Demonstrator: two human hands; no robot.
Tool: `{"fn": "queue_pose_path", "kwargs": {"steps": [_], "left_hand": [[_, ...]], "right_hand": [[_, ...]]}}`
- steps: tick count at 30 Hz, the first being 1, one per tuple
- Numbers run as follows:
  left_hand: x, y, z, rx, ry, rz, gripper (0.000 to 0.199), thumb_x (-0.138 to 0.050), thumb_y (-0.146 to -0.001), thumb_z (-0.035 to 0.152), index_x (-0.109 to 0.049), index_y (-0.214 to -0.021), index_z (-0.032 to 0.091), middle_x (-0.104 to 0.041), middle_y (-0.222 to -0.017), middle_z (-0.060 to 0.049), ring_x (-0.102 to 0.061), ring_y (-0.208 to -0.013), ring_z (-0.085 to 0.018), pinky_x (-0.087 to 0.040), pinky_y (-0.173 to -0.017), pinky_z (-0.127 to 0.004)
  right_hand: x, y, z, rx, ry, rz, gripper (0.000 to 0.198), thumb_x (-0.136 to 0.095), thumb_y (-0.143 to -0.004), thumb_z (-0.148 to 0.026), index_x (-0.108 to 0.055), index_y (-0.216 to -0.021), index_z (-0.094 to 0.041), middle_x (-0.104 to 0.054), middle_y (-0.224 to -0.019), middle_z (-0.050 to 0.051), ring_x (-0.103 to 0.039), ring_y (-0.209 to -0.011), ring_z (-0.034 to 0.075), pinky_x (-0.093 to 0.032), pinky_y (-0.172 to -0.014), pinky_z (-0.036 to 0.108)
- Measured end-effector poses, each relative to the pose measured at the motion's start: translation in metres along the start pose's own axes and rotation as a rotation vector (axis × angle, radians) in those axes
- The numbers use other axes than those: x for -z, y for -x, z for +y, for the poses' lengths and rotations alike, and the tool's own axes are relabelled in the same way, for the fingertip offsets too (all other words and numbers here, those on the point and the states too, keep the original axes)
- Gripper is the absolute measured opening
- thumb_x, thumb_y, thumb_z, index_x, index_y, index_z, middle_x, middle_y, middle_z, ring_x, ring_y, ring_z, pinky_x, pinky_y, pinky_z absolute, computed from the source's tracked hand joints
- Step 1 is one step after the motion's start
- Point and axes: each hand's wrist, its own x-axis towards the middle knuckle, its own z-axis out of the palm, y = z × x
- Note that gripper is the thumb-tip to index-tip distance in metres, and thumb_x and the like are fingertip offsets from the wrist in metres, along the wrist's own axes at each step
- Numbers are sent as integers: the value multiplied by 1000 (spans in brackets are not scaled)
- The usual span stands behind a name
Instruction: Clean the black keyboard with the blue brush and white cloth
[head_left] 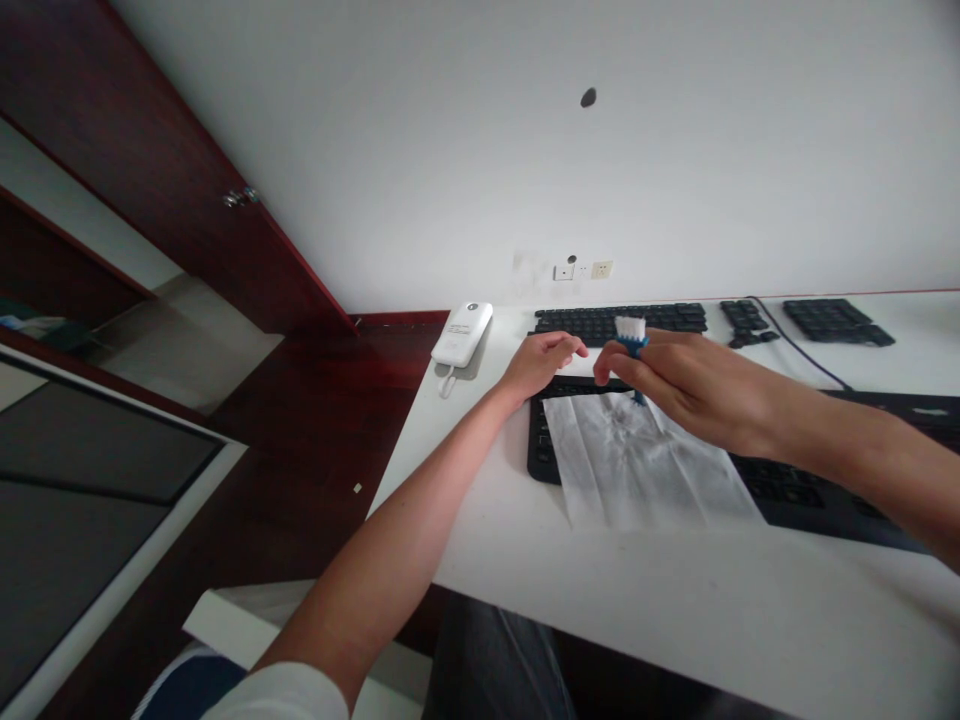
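Note:
My right hand [675, 385] is closed around a blue-handled toothbrush [631, 330], its white bristles pointing up. The lower end of its handle shows below my fingers, over a crumpled white tissue [637, 460]. That tissue lies across the left part of a black keyboard [545, 450]. My left hand [541, 362] is at the keyboard's upper left corner, fingers loosely stretched with nothing visible in them. Just behind both hands are black keys [577, 322] laid out in rows; my fingers partly hide them.
A white power bank [463, 335] with a short cable lies at the desk's [495, 520] back left corner. Further key blocks [836, 322] and a dark cable [802, 345] are at the back right. Wall sockets [602, 269] sit above the desk; a dark red door [195, 170] stands left.

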Motion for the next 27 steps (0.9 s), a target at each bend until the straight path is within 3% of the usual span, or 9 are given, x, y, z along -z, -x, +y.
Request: {"fn": "queue_pose_path", "kwargs": {"steps": [5,9,11,14,19,27], "left_hand": [[-1,-1,0,-17,-4,-10,31,-56,-95,42,-68,-86,16,-52,-75,0,-46,-72,-15,-38,-73,-26],[-1,-1,-1,-44,36,0,30,-58,-94,42,-69,-84,15,-55,-76,0,-48,-74,-15,-40,-74,-26],[-2,0,0,-40,21,-11,31,-58,-94,43,-69,-85,15,-55,-76,-1,-49,-75,-15,-40,-72,-26],[-2,2,1,-13,2,-24,33,-57,-95,46,-69,-87,16,-54,-77,-1,-49,-75,-16,-40,-70,-27],[-2,2,-2,-33,2,-24,38,-56,-96,49,-70,-89,15,-51,-74,-1,-45,-70,-15,-36,-67,-27],[-3,2,-6,-78,-56,-34,38,-54,-96,49,-71,-89,15,-53,-72,0,-43,-67,-15,-33,-65,-27]], "right_hand": [[-8,3,-3,-62,-64,-189,49,-36,-110,-51,-73,-94,-24,-65,-63,0,-61,-56,17,-41,-59,32],[-16,-2,-15,-60,-242,-284,48,-41,-108,-50,-73,-84,-23,-71,-70,0,-64,-60,16,-46,-60,29],[-21,-6,-24,-94,-352,-305,49,-41,-108,-51,-76,-88,-22,-75,-75,2,-67,-66,17,-50,-64,30],[-32,-7,-34,-113,-480,-266,49,-41,-108,-52,-79,-102,-20,-78,-86,5,-71,-80,20,-55,-74,31],[-48,11,-36,-107,-349,-128,47,-36,-110,-43,-76,-100,-20,-77,-87,6,-70,-77,20,-54,-76,34],[-55,22,-30,-83,-231,-123,43,-34,-112,-38,-73,-105,-22,-79,-96,5,-73,-82,21,-54,-81,36]]}}
